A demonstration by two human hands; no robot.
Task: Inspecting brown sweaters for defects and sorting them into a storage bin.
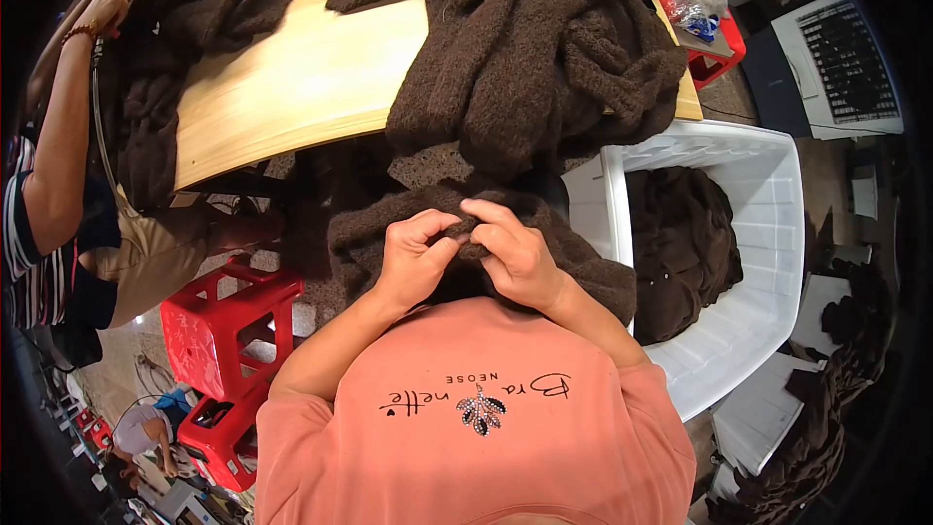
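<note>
Just in front of the pink shirt (593,437), the left hand (420,255) and the right hand (513,251) are nearly closed, fingers curled, pinching a small fold of a brown knit garment (374,231) between thumbs and fingertips. The garment lies bunched between shirt and wooden table (301,78). Over the table's near edge hangs a brown sweater (535,49). Rightward stands a white bin (768,224) with dark clothes (685,243) inside; leftward, a red stool (202,340) and a co-worker (58,165).
</note>
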